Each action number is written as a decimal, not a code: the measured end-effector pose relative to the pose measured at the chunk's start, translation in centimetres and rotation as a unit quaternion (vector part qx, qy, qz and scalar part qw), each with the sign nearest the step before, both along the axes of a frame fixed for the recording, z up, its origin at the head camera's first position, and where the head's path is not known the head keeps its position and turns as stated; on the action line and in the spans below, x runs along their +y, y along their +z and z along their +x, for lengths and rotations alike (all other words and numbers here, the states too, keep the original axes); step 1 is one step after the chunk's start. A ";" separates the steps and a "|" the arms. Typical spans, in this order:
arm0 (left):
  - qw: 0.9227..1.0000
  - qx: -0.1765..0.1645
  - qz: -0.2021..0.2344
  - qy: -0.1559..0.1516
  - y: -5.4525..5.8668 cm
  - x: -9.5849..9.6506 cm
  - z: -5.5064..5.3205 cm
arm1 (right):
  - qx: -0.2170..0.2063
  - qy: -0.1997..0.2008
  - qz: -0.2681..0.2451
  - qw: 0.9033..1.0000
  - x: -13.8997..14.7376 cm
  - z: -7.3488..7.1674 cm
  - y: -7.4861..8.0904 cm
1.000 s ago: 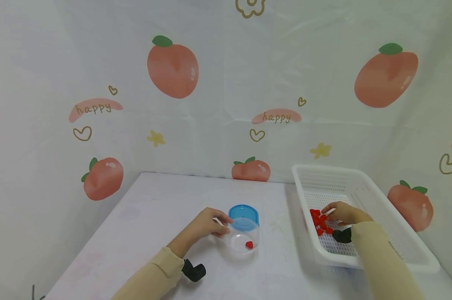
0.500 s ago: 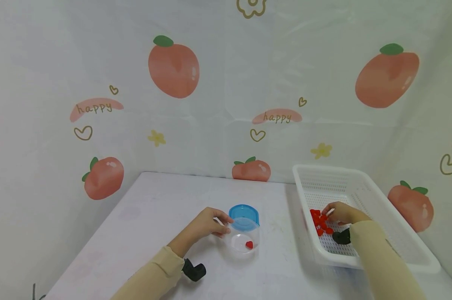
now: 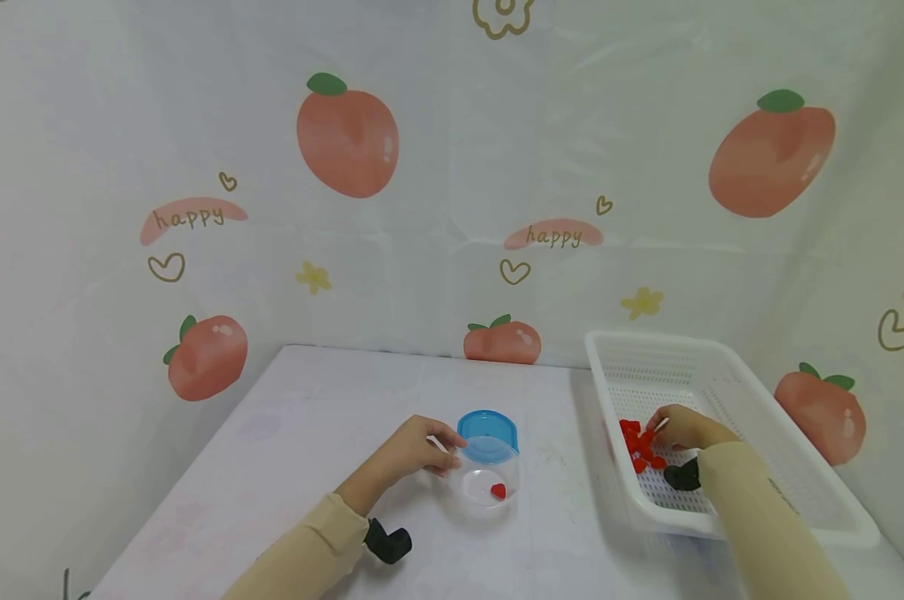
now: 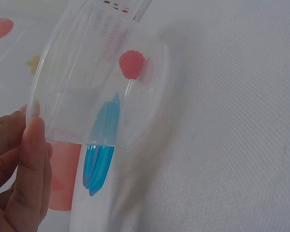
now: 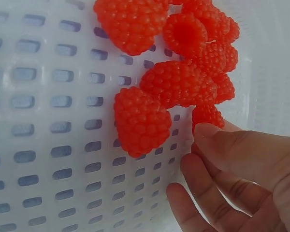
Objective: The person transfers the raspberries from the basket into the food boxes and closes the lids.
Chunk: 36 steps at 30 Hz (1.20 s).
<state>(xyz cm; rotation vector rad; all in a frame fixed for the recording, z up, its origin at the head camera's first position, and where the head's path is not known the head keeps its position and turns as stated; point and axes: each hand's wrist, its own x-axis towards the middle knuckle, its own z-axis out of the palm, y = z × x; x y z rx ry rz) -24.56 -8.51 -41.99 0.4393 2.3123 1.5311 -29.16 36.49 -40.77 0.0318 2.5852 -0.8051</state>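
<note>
With thumb and fingers, my left hand [image 3: 417, 447] pinches the rim of a clear plastic container [image 4: 63, 106] standing on the table. One red raspberry [image 4: 132, 64] lies at the container's bottom. Just behind it is a blue lid [image 3: 486, 425], partly seen through the clear wall. My right hand [image 3: 682, 427] is down inside a white basket [image 3: 710, 346]. In the right wrist view its thumb and forefinger pinch a small raspberry [image 5: 207, 116] at the edge of the pile. Several other raspberries [image 5: 179, 84] lie bunched together on the basket's slotted floor.
The white table [image 3: 332, 392] ends at a printed curtain [image 3: 422, 292] behind. The basket's high walls surround my right hand. A black wrist-worn device [image 3: 388, 543] sticks out under my left sleeve, and another [image 3: 682, 474] sits at my right wrist.
My right fingers have shifted slightly and now close on a raspberry at the pile's edge. The left hand and the container have not moved.
</note>
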 end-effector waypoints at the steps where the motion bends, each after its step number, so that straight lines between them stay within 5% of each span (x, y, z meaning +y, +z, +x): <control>1: 1.000 0.000 0.002 -0.001 0.0 0.0 0.0 | 0.002 0.001 0.000 1.000 -0.1 0.1 0.1; 9: 1.000 -0.002 0.005 0.000 0.1 0.0 0.1 | 0.014 0.000 -0.035 0.999 0.5 0.1 0.2; 21: 1.000 -0.004 0.001 0.004 0.1 0.1 0.2 | 0.099 -0.031 -0.071 0.992 0.4 0.3 1.0; 31: 1.000 -0.002 0.000 0.004 0.1 0.1 0.3 | 0.165 -0.051 -0.119 0.978 0.6 0.8 2.2; 36: 1.000 -0.003 -0.001 0.003 0.2 0.1 0.3 | 0.204 -0.055 -0.168 0.963 0.2 0.9 3.1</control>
